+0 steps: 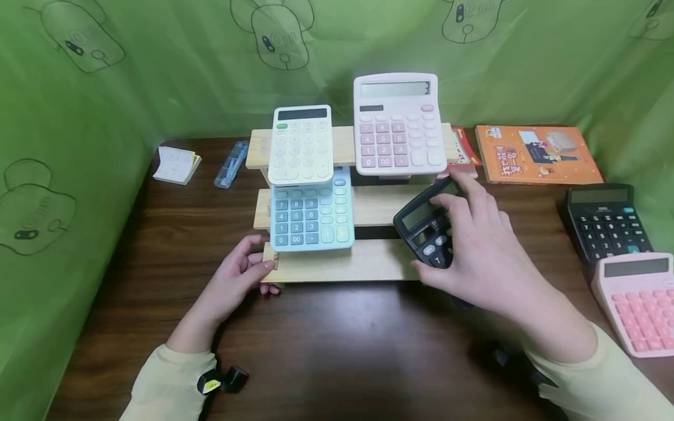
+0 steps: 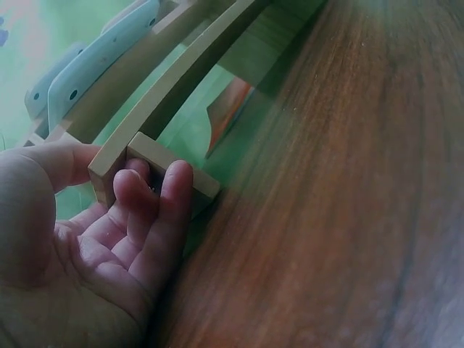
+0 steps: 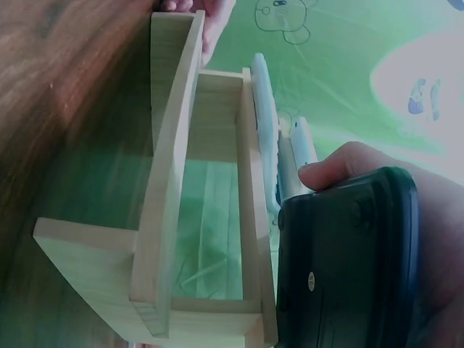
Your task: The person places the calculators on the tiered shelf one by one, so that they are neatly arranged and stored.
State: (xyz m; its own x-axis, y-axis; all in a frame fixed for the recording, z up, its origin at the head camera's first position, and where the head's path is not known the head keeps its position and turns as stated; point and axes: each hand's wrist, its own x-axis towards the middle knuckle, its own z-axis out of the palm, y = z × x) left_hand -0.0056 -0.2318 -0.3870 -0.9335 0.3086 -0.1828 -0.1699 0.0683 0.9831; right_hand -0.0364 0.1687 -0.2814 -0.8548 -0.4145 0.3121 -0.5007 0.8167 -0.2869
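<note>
A three-tier wooden stand (image 1: 387, 260) is at the middle of the table. My left hand (image 1: 239, 275) grips the left end of its lowest board, with fingers curled beneath in the left wrist view. In my right hand (image 1: 481, 257) is a black calculator (image 1: 421, 219), held tilted over the right part of the lower tiers. Its dark back (image 3: 348, 268) faces the right wrist camera beside the stand. A pale cream calculator (image 1: 300, 146) and a white calculator with pink keys (image 1: 397, 123) lean on the top tier. Below the cream one leans a light blue calculator (image 1: 310, 228), its top partly hidden.
At the right, another black calculator (image 1: 605, 228) lies behind a pink calculator (image 1: 637, 304). An orange book (image 1: 537, 155) is at the back right. A notepad (image 1: 176, 165) and a slim blue object (image 1: 231, 164) lie back left. Green curtain (image 1: 174, 70) encloses the table.
</note>
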